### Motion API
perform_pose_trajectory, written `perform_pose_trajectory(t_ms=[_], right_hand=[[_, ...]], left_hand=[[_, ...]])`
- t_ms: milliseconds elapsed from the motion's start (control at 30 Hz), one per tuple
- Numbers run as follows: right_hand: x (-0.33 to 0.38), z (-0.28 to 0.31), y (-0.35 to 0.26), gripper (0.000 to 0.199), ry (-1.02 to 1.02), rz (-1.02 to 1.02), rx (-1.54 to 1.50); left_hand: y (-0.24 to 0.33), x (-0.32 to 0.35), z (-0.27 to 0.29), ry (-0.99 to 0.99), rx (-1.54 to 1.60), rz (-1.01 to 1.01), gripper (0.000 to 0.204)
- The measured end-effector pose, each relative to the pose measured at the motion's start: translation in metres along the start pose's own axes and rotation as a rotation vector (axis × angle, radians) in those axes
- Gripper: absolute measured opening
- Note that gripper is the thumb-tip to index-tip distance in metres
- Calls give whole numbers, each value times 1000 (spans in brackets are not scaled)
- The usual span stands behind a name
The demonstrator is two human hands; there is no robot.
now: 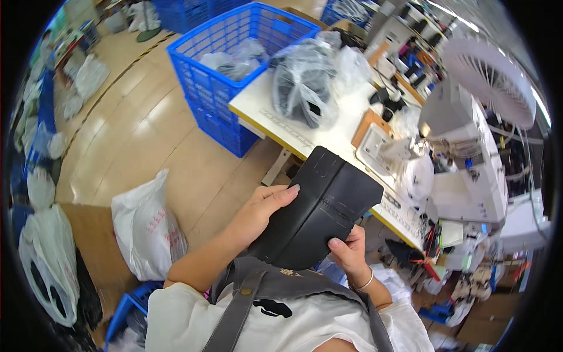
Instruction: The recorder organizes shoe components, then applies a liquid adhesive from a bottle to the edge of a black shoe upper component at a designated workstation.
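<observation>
I hold a black leather-like panel (319, 205) in front of my chest, above the near edge of the sewing table. It has a raised fold across its middle and small light marks on its surface. My left hand (268, 206) grips its left edge, thumb on top and fingers hidden underneath. At the lower right edge, my right hand (350, 251) pinches it between thumb and fingers. Just beyond the panel stands a white sewing machine (454, 135), with its needle area over the pale table (252, 105).
A clear plastic bag (305, 82) of dark pieces lies on the table. Beside it, a tall blue crate (217, 105) holds more bags. A white fan (489, 79) rises by the machine. On the floor to my left are a white sack (146, 229) and a cardboard box (97, 252).
</observation>
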State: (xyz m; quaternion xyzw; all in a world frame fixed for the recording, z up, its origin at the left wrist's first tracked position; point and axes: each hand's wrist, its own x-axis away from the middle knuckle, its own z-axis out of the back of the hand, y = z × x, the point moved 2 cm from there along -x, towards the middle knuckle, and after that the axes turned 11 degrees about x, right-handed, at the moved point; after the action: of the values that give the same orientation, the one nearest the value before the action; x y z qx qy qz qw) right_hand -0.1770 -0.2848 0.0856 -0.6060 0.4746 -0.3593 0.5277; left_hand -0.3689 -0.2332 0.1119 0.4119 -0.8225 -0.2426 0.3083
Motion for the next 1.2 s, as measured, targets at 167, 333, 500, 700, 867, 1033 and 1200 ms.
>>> perform_pose_trajectory(t_ms=[167,333,500,700,867,1033,1200], right_hand=[[-33,-37,-29,24,-183,33,153],[-52,-68,-29,18,-363,-81,-18],[-88,-115,-19,15,-561,-114,-104],[-158,-184,-4,15,-677,-99,-54],[-237,-260,16,17,-733,-78,11],[-323,-335,40,18,-865,115,426],[-396,-367,80,18,-839,160,466]], left_hand=[[26,44,12,87,58,-234,41],[33,89,17,255,232,-357,48],[54,129,39,417,274,-501,53],[99,155,104,465,57,-710,28],[167,166,181,478,15,-745,27],[227,158,269,686,-127,-739,25],[266,125,340,585,77,-592,28]])
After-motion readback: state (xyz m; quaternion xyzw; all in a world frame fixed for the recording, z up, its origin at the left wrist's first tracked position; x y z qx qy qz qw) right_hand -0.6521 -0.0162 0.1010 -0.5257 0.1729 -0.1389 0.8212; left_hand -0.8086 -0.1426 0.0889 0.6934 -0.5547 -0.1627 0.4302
